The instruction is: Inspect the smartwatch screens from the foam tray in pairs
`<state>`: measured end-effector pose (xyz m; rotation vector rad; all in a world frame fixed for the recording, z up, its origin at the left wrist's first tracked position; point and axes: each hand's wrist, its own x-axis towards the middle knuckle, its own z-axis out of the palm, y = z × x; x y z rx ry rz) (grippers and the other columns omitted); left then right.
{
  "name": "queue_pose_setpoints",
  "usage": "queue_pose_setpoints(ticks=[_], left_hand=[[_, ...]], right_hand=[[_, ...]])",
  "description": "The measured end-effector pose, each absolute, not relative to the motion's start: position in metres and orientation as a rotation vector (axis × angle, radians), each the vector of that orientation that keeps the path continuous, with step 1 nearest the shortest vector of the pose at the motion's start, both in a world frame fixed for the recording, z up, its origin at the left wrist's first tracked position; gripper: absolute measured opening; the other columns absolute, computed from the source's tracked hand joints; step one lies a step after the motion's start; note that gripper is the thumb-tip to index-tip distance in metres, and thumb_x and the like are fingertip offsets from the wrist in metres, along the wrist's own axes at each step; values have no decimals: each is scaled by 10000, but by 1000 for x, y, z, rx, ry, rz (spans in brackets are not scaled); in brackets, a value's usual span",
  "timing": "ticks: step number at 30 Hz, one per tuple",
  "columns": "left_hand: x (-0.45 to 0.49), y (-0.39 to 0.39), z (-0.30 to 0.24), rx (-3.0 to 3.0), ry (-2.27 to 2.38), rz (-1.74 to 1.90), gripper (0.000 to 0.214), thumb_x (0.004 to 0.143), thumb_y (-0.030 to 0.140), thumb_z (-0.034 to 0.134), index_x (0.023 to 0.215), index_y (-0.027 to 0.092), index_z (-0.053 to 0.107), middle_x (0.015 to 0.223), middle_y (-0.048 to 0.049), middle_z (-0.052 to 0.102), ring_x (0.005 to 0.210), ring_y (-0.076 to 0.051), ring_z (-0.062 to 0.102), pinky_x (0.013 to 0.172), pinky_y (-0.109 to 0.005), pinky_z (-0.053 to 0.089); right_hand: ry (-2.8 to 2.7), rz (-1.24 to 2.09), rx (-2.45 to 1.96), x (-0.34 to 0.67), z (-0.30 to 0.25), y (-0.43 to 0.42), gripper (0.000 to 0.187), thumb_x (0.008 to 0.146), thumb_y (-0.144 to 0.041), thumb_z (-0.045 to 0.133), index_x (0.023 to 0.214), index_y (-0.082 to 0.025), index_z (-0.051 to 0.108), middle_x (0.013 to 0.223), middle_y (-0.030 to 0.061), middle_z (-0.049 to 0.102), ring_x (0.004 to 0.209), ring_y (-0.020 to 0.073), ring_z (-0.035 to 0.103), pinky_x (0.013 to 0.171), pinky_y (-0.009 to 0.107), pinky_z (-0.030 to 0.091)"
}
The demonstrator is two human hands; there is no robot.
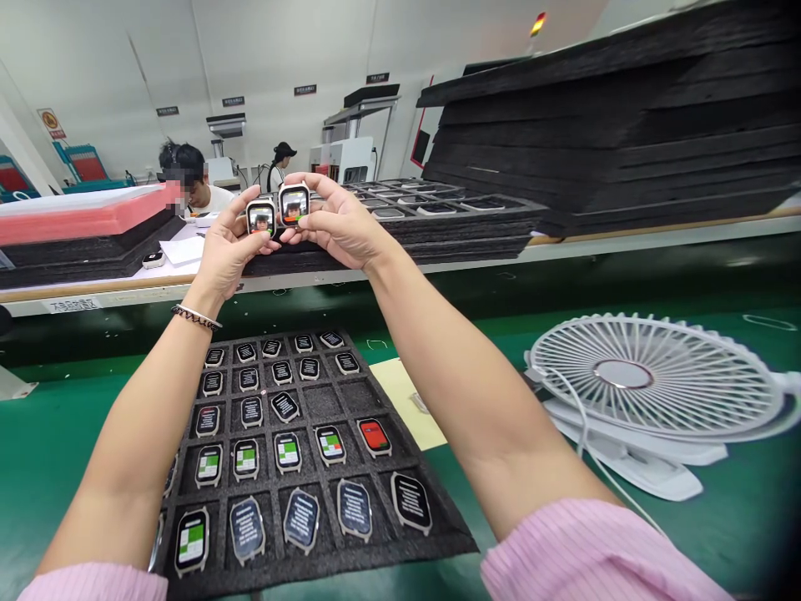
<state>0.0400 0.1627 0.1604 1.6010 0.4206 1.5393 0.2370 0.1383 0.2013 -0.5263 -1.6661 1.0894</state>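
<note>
Two smartwatch bodies without straps are held up side by side at the height of the far shelf. My left hand [229,246] grips the left smartwatch [261,219] by its edges, screen lit and facing me. In my right hand [338,219] the right smartwatch [294,205] is pinched between thumb and fingers, its screen also lit. Below my arms lies a black foam tray [341,394] with rows of watches in its compartments. Several of those show green and white screens, one watch [374,436] is red, and others show white text on dark.
A white fan [651,384] with a cable lies on the green bench at right. Tall stacks of black foam [594,142] and more filled trays [463,229] stand on the shelf. Pink foam [93,219] is at left. Two people sit beyond; yellow paper [400,392] lies under my right forearm.
</note>
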Motion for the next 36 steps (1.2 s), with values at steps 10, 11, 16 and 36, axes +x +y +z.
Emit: queue_pose_setpoints(ticks=[10,11,16,36], left_hand=[[47,164,162,1515,457,1585,686,643,205,864,1289,264,642,881,-2,684,694,-150,680,746,-306,567],[46,160,163,1497,468,1574,694,639,179,846,1296,249,635,873,-1,684,693,-145,681,747,-301,571],[32,116,165,1433,531,1538,725,626,110,794,1317,213,596,893,8,700,694,-121,710,736,-254,603],[6,0,64,1247,835,1242,404,728,265,836,1043,156,608,891,-12,701,587,-122,716,560,-200,572]], right_hand=[[-1614,1112,-473,229,200,141,584,650,-40,557,1205,-221,536,857,-18,678,764,154,692,761,282,584],[-1611,1113,-483,228,200,139,584,645,-43,549,1202,-215,534,849,-18,678,754,152,694,751,277,581],[-1564,1183,-540,228,187,109,561,647,-77,575,1193,-194,519,876,-8,710,721,148,721,706,270,579],[-1400,1730,-554,216,66,22,364,880,-187,730,1216,-179,589,954,23,738,757,137,748,681,219,602]])
